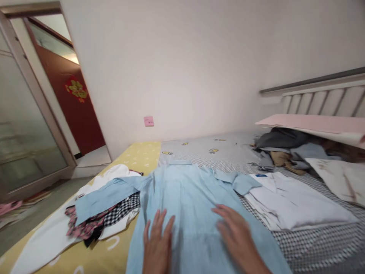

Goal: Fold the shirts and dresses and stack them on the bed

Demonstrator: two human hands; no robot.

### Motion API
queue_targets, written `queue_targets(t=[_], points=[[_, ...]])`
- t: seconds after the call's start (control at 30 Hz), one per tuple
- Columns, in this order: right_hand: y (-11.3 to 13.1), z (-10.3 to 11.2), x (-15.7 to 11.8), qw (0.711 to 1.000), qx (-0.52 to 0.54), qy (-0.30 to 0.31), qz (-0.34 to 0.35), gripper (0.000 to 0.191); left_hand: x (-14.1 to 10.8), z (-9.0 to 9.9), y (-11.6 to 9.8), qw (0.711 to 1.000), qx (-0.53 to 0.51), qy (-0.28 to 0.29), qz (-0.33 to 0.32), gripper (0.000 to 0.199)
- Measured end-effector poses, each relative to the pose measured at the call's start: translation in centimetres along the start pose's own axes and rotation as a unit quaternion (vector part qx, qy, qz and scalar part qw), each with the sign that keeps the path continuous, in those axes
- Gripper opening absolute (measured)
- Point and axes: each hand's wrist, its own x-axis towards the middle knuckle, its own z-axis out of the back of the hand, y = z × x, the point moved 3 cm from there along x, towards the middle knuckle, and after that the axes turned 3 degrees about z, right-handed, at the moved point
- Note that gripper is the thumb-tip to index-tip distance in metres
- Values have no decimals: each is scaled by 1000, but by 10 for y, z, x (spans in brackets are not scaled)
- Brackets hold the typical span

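Across the middle of the bed [194, 150] I've got one light blue shirt [185, 190] laid out flat, collar toward the far edge by the wall [182, 68], two short sleeves out sideways. Two hands are on my feed, both over the shirt's lower half. Left hand [157, 238] has its fingers spread over the fabric; right hand [235, 234] is spread too but blurry, so I can't tell if it's actually touching.

One sleeve lies over a pile along the bed's left edge. I count at least three pieces in there: one white garment [54, 238], one floral [84, 224], one black-and-white checked [122, 209]. The other sleeve reaches one folded white shirt [296, 201] on the right side. Toward the far right corner: one heap of dark clothes [282, 137], partly under one pink sheet [313, 122], couldn't count those, sorry.
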Motion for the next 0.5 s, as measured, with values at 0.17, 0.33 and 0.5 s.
queue_targets(t=[0.17,0.33,0.5], points=[[5,-87,32,962,-66,265,-25,54,46,-61,-11,962,43,268,-1,53],[-80,-86,56,942,-195,267,-57,54,34,-91,25,939,112,294,142,52],[-126,-87,89,923,-287,216,-136,54,35,-104,29,927,141,303,173,52]])
